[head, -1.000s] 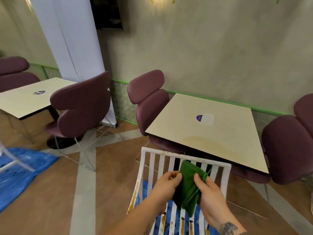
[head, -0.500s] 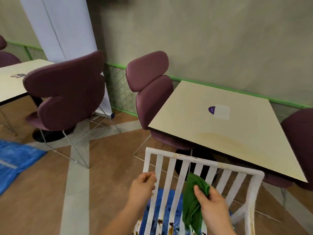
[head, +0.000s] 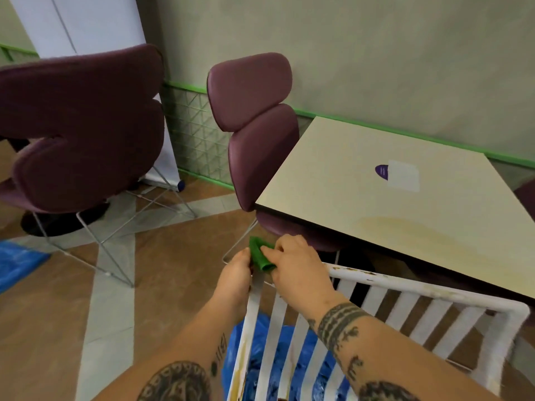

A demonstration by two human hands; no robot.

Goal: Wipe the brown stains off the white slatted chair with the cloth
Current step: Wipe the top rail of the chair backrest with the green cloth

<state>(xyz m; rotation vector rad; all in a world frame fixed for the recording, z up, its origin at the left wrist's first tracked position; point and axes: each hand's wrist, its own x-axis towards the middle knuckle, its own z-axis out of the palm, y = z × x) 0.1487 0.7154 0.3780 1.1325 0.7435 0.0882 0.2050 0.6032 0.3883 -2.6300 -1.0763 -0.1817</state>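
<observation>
Bunching the cloth (head: 258, 255) on the chair's (head: 411, 288) upper left corner, the right hand (head: 296, 266) curls its fingers round it. The left hand (head: 235, 272) touches the cloth's other side; I cannot tell how its fingers grip. Stains (head: 365, 272) fleck the top rail.

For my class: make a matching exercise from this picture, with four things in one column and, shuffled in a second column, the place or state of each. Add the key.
Things
1. green cloth
2. white slatted chair
3. blue sheet
4. purple sticker

Places or states
A. on the cream table
B. flecked with brown stains
C. gripped by the right hand
D. on the floor, seen between the slats

Pairs: 1-C, 2-B, 3-D, 4-A
</observation>
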